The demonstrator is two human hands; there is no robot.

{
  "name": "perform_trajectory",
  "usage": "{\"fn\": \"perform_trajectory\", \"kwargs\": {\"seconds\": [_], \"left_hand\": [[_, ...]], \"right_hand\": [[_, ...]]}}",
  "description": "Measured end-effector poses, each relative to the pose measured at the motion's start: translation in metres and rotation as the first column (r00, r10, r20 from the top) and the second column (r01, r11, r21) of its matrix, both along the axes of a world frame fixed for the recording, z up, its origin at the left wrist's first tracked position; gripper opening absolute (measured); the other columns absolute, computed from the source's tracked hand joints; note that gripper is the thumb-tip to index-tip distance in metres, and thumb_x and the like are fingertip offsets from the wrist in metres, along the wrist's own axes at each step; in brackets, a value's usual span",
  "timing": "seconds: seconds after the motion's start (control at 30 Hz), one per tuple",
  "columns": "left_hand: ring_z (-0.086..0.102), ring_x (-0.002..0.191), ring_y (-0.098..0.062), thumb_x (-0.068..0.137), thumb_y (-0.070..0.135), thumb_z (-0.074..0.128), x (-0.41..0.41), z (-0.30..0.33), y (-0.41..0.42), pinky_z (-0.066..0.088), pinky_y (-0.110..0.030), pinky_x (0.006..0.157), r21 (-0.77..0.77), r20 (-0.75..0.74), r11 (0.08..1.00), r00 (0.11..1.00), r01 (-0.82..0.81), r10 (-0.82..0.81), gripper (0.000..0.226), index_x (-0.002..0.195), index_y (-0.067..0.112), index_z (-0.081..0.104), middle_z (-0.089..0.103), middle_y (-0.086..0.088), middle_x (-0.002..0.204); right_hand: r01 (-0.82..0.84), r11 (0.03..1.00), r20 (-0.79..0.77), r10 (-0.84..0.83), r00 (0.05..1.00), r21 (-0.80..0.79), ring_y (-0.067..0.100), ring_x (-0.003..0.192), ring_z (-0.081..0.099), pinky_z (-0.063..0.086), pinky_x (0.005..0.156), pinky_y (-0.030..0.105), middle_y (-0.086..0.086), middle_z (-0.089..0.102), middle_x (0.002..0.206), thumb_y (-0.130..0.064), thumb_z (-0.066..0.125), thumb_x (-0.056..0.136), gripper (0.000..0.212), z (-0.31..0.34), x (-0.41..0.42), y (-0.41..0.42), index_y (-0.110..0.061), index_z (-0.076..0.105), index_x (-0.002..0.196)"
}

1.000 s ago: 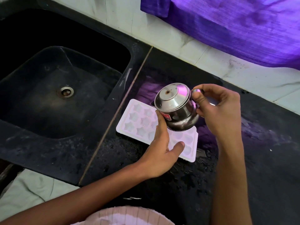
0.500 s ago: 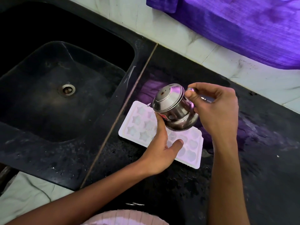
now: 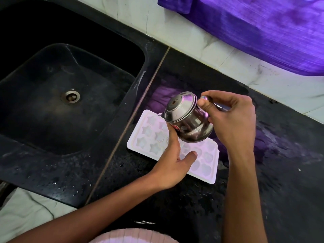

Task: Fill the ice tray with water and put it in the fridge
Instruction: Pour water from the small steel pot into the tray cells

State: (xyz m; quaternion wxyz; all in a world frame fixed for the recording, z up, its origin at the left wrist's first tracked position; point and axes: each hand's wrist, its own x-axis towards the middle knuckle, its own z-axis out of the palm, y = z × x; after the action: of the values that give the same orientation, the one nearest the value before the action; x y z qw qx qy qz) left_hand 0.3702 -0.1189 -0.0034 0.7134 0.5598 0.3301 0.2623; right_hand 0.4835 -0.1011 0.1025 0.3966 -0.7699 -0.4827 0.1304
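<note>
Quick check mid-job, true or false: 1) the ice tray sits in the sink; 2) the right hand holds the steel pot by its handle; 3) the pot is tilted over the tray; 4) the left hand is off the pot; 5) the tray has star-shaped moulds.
1. False: the ice tray lies on the black counter, right of the sink.
2. True: right hand, steel pot.
3. True.
4. False: the left hand touches the pot's underside.
5. True.

The right hand [image 3: 233,123] was raised, its fingers [image 3: 226,99] curled and thumb pinched against them, wrist bent downward. The left hand [image 3: 172,163] reached up below and to the left of those fingers, palm turned inward, thumb spread apart from its straight fingers.
</note>
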Motion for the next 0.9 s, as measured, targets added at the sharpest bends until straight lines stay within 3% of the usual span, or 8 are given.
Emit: {"fn": "perform_trajectory", "kwargs": {"seconds": [0.27, 0.47, 0.63, 0.8, 0.9], "left_hand": [[0.005, 0.108, 0.044, 0.095, 0.004, 0.050, 0.000, 0.002, -0.001, 0.017, 0.012, 0.086, -0.001, 0.002, 1.000, 1.000, 0.006, -0.006, 0.092, 0.145, 0.031, -0.023, 0.004, 0.053, 0.124], [0.003, 0.108, 0.044, 0.095, 0.005, 0.050, -0.002, 0.006, -0.001, 0.016, 0.001, 0.102, 0.019, -0.002, 1.000, 1.000, 0.005, -0.005, 0.093, 0.143, 0.032, -0.025, 0.001, 0.052, 0.126], [0.001, 0.112, 0.041, 0.095, 0.010, 0.051, -0.003, 0.007, -0.006, 0.012, 0.008, 0.095, 0.028, 0.006, 1.000, 1.000, -0.005, 0.005, 0.095, 0.143, 0.033, -0.028, -0.002, 0.044, 0.137], [-0.008, 0.140, 0.012, 0.087, 0.021, 0.053, -0.006, 0.013, -0.017, 0.002, -0.023, 0.116, 0.062, 0.041, 0.998, 0.999, 0.004, -0.007, 0.103, 0.139, 0.037, -0.034, -0.014, 0.027, 0.154], [-0.008, 0.139, 0.013, 0.091, 0.014, 0.054, -0.008, 0.013, -0.021, 0.002, -0.028, 0.119, 0.060, 0.052, 0.998, 0.999, 0.011, -0.015, 0.104, 0.138, 0.037, -0.036, -0.015, 0.027, 0.154]], "right_hand": [[-0.009, 1.000, 0.003, 0.009, 1.000, 0.006, -0.006, 0.080, 0.064, 0.058, 0.077, 0.033, -0.029, 0.064, 0.077, -0.030, 0.074, 0.078, 0.014, 0.000, 0.000, -0.002, -0.040, 0.069, 0.087], [-0.021, 0.999, -0.005, 0.021, 1.000, 0.035, 0.002, 0.081, 0.066, 0.058, 0.076, 0.040, -0.024, 0.066, 0.077, -0.024, 0.072, 0.081, 0.022, -0.003, 0.001, -0.005, -0.044, 0.063, 0.078], [-0.015, 0.998, -0.025, 0.017, 1.000, 0.058, 0.005, 0.084, 0.066, 0.058, 0.075, 0.042, -0.022, 0.067, 0.079, -0.023, 0.069, 0.085, 0.023, -0.004, 0.002, -0.012, -0.045, 0.063, 0.080], [-0.034, 0.998, -0.011, 0.034, 0.999, 0.045, 0.006, 0.084, 0.066, 0.058, 0.077, 0.041, -0.020, 0.068, 0.082, -0.018, 0.064, 0.088, 0.022, -0.003, -0.001, -0.019, -0.039, 0.066, 0.083], [-0.064, 0.998, 0.027, 0.064, 0.998, 0.026, 0.003, 0.085, 0.064, 0.057, 0.079, 0.036, -0.023, 0.066, 0.083, -0.016, 0.061, 0.090, 0.026, -0.001, -0.005, -0.020, -0.041, 0.065, 0.083]]}}
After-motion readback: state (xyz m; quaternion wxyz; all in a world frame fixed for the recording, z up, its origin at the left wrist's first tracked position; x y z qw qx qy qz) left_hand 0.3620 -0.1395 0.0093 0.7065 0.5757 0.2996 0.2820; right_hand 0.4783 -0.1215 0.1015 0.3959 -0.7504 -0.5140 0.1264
